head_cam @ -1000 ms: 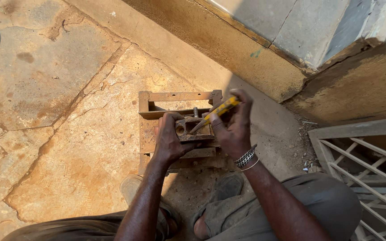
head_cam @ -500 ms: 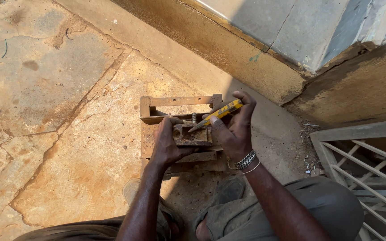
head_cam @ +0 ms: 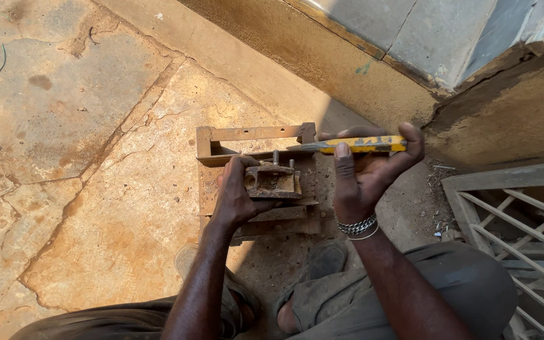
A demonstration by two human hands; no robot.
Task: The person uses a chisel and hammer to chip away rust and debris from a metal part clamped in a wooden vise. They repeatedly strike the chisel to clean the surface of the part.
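Yellow-handled tool (head_cam: 360, 145) lain level, tip leftward (blade dulled), gripped by right hand (head_cam: 363, 179), rusty metal block (head_cam: 273, 181) clasped by left hand (head_cam: 237, 195), rusted frame (head_cam: 253, 133) beneath.

Bright warm sunlight, hard shadows lower centre, sharp focus throughout.

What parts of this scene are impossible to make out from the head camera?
- Tip of the yellow-handled tool: lost against the rusty metal frame.
- Underside of the small rusty block: covered by the left hand.
- Tool handle's middle: wrapped by the right hand.
- Metal grille: cut off by the right edge.
- Person's feet: shadowed, partly hidden by arms.
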